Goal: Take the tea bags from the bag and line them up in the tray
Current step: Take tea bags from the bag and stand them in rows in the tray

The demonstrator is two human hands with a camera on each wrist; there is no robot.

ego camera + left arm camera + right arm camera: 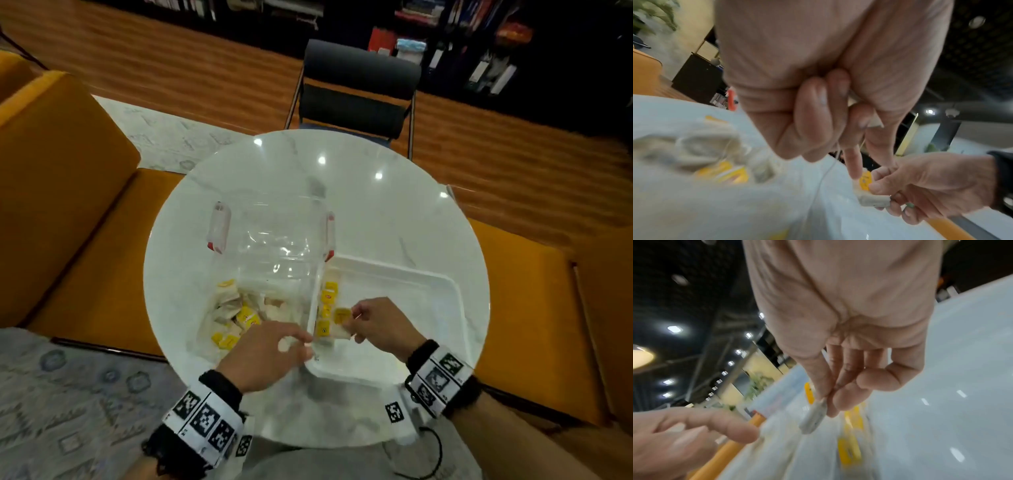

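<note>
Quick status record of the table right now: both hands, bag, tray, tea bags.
left hand: curled, pinching something small and pale by the tray's left wall
right hand: pinches a tea bag over the tray
bag: clear, on the table, loose tea bags inside
tray: white, row of tea bags along its left wall

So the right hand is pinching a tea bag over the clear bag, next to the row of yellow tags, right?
Not quite: the right hand pinches the tea bag over the white tray, not the clear bag. The head view shows it, beside the row of yellow tags.
</note>
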